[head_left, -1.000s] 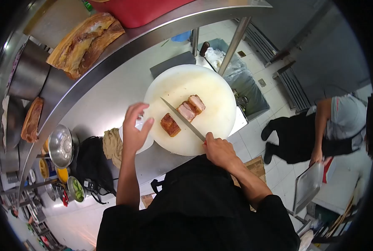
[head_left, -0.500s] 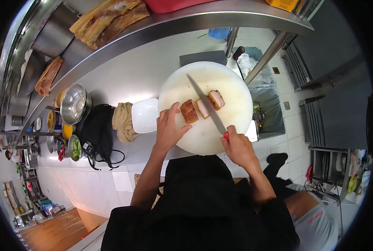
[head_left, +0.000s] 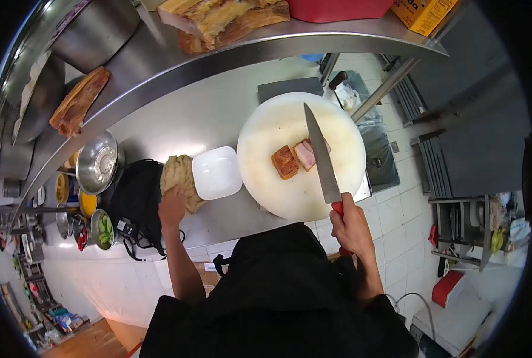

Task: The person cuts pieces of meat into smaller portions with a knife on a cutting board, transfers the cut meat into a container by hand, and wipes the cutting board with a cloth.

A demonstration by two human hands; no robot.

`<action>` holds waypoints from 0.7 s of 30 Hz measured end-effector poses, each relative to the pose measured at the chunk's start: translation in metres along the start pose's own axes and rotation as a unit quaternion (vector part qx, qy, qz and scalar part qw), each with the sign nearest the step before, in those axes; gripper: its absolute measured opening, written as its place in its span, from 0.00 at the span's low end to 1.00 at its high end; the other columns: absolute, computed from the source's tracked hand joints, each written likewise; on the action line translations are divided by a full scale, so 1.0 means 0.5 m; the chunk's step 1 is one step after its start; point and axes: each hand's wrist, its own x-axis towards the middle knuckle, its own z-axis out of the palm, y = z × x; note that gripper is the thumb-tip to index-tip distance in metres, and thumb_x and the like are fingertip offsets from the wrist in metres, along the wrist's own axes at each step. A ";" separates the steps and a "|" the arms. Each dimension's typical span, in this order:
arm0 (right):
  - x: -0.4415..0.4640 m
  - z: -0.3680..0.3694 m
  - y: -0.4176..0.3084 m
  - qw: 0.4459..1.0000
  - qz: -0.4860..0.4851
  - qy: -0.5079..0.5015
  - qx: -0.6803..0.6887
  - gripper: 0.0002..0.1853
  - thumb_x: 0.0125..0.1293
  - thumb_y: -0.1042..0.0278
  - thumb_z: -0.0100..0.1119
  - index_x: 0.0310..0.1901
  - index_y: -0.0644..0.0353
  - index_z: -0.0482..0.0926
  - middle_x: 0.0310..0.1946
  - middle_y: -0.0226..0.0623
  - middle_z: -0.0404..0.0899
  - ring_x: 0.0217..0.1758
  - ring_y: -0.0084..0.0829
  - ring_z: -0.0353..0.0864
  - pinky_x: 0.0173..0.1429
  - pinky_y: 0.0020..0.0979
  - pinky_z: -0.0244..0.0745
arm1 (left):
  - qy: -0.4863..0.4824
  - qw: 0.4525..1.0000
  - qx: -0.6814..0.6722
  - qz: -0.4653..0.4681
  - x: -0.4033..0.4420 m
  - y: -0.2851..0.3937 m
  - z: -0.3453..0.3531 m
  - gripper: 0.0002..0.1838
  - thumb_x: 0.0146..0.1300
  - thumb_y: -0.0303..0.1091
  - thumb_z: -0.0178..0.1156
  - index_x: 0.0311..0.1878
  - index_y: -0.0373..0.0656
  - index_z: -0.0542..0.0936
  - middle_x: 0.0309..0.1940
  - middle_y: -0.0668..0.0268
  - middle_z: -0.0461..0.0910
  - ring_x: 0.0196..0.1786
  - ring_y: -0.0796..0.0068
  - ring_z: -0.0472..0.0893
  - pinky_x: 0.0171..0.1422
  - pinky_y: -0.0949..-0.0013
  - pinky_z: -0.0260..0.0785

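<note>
My right hand (head_left: pixel 353 228) grips the red handle of a large kitchen knife (head_left: pixel 321 149). Its blade points away from me over a round white cutting board (head_left: pixel 260 128). Beneath and beside the blade lie cut pieces of roast pork: a browned chunk (head_left: pixel 285 162) with its crust up, and a pale-faced slice (head_left: pixel 305 155) partly covered by the knife. Off to the left, my left hand (head_left: pixel 171 207) is at the near edge of a crumpled beige cloth (head_left: pixel 179 174); its fingers are smeared by motion. Between cloth and board sits a square white dish (head_left: pixel 217 173).
A black bag (head_left: pixel 136 197) lies left of the cloth, near metal bowls (head_left: pixel 100 162) and a bowl of green vegetables (head_left: pixel 103 230). Overhead, a steel shelf (head_left: pixel 230 51) holds slabs of roast meat (head_left: pixel 218 24) and a red container (head_left: pixel 337 7). Beyond the board's right side stands a lined bin (head_left: pixel 380 155).
My left hand has left the pork and moved left to the cloth. The knife has shifted right and turned more upright. The person's leg at lower right is out of view.
</note>
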 end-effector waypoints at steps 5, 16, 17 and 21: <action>-0.024 -0.012 -0.004 0.996 0.078 0.044 0.022 0.12 0.70 0.72 0.55 0.49 0.67 0.67 0.33 0.64 0.81 0.40 0.67 0.80 0.45 0.56 0.72 | 0.128 0.958 -0.159 0.202 0.069 0.179 -0.077 0.13 0.67 0.30 0.61 0.52 0.37 0.83 0.51 0.52 0.84 0.56 0.47 0.80 0.62 0.54 0.73; -0.004 0.036 -0.107 0.981 -0.017 -0.007 -0.192 0.10 0.73 0.69 0.52 0.46 0.68 0.68 0.33 0.61 0.83 0.37 0.64 0.84 0.43 0.59 0.77 | -0.012 0.792 -0.267 0.548 0.097 0.378 0.044 0.12 0.48 0.24 0.71 0.38 0.40 0.82 0.41 0.60 0.81 0.48 0.56 0.80 0.54 0.60 0.73; -0.002 0.046 -0.125 0.975 -0.014 -0.028 -0.218 0.09 0.72 0.70 0.51 0.46 0.67 0.68 0.34 0.61 0.83 0.37 0.64 0.84 0.44 0.59 0.78 | -0.015 0.788 -0.269 0.553 0.096 0.378 0.057 0.12 0.48 0.24 0.71 0.38 0.40 0.82 0.41 0.60 0.81 0.48 0.56 0.80 0.54 0.60 0.73; 0.004 0.068 -0.158 0.957 0.010 -0.076 -0.279 0.09 0.70 0.72 0.50 0.47 0.67 0.68 0.37 0.60 0.82 0.39 0.62 0.86 0.45 0.58 0.80 | -0.003 0.760 -0.266 0.593 0.111 0.392 0.094 0.15 0.46 0.24 0.72 0.39 0.40 0.82 0.41 0.60 0.80 0.48 0.57 0.78 0.52 0.60 0.73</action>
